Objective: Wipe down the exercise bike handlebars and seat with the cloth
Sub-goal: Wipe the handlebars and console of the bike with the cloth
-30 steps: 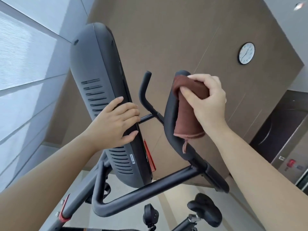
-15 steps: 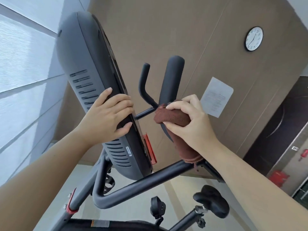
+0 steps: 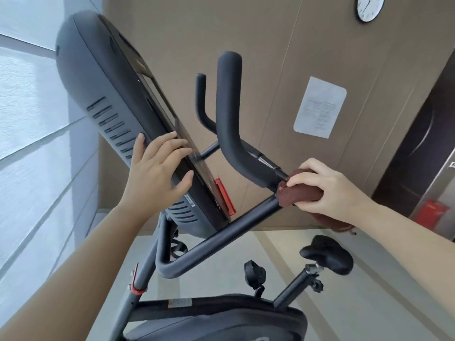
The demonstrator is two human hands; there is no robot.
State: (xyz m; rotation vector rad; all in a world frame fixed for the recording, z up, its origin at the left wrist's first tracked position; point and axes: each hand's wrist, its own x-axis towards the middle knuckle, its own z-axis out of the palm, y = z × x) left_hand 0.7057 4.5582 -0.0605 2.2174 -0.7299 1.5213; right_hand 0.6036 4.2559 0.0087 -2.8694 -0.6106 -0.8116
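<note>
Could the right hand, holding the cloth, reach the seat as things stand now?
Probably yes. The seat lies just below the right hand, which grips the cloth on the handlebar, and nothing visible stands between them.

Bright, even daylight, probably from the pale panels [image 3: 29, 107] left of the handlebar [image 3: 227, 107]; edges bend and blur slightly.
</note>
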